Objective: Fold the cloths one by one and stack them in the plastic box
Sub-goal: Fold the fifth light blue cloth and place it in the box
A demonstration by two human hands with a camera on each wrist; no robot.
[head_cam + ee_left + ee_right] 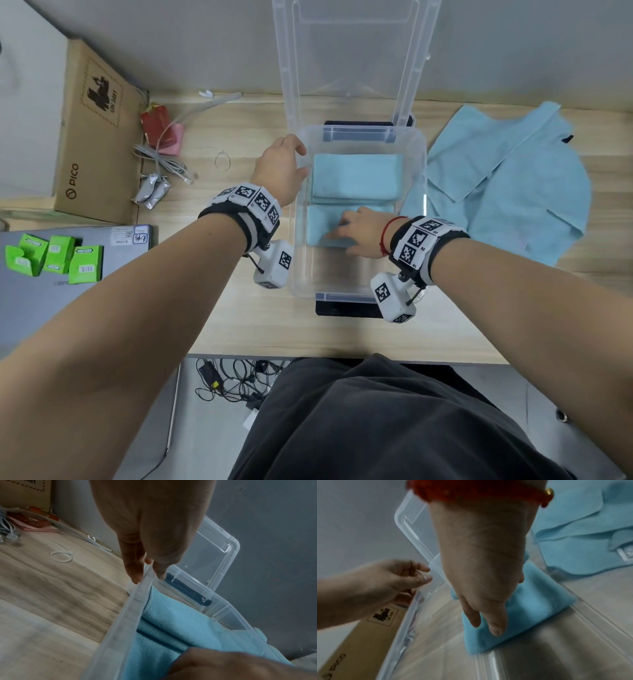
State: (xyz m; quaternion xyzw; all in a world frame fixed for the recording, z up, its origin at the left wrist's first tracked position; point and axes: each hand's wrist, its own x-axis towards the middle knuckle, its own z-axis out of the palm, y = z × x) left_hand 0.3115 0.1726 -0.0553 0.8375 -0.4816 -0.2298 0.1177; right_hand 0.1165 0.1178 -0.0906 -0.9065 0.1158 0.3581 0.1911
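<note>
Left hand (pixel 279 164) pinched the plastic box (pixel 419 164) rim, likely steadying it; right hand (pixel 363 231), fingers straight, pressed the folded cloth (pixel 318 228) flat.

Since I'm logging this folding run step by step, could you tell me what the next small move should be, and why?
Probably lift the right hand out of the plastic box and reach for the unfolded cloths on the table to its right. Its fingers lie flat on the near folded cloth, which already rests on the box floor beside the far folded cloth, while the left hand holds the rim.
</note>
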